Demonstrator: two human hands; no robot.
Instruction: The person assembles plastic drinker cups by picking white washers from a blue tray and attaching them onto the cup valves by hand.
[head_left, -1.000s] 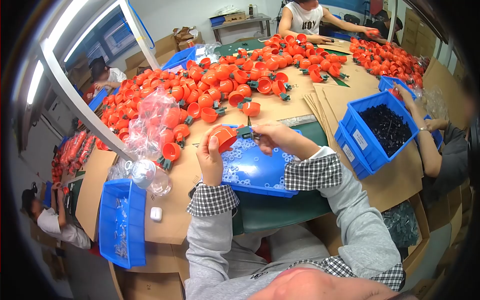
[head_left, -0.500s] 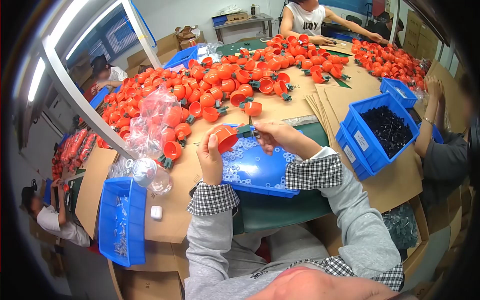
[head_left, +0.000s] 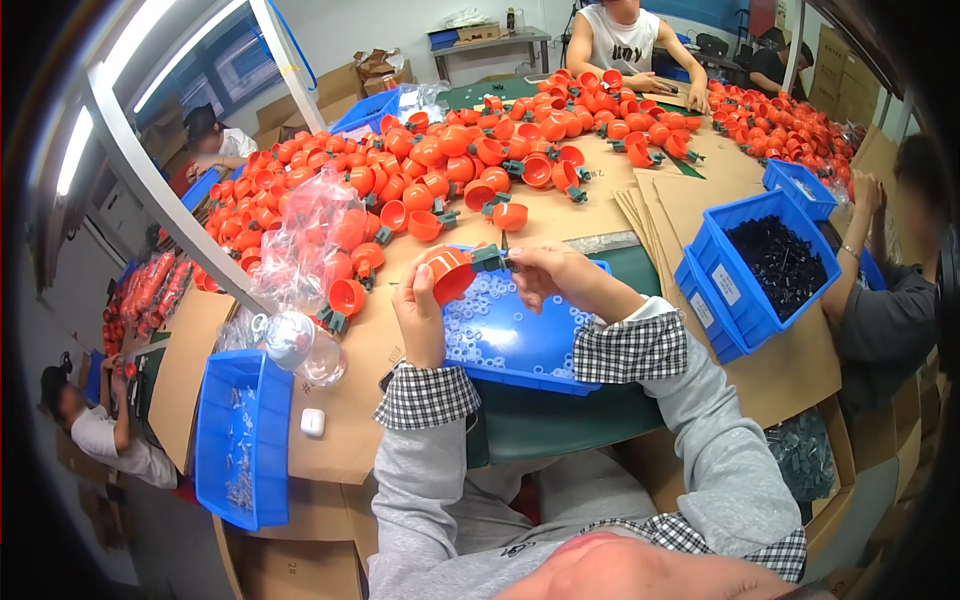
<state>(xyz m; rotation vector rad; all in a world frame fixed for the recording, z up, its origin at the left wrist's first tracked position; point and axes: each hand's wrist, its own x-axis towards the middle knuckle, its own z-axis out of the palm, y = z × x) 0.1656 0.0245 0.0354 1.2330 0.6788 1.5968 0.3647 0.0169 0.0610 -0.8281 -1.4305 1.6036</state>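
My left hand (head_left: 418, 318) is closed around an orange drinker cup (head_left: 450, 282), its mouth tilted toward me. A dark green fitting (head_left: 486, 259) sticks out of the cup's right side. The fingertips of my right hand (head_left: 560, 278) pinch at the free end of this fitting; whatever small part lies between them is mostly hidden. Under both hands is a blue tray (head_left: 530, 379) with many small translucent white rings (head_left: 470, 335) scattered in it.
A large heap of orange cups (head_left: 400, 165) covers the table beyond. At left are a blue bin (head_left: 212, 440), a clear plastic bottle (head_left: 318, 358) and a white case (head_left: 313, 422). Blue bins (head_left: 735, 285) with black parts stand at right. Several people sit around the table.
Both hands keep nearly the same place at the cup, which has turned slightly. The person across the table has drawn an outstretched arm back in, and the person at right has leaned into view.
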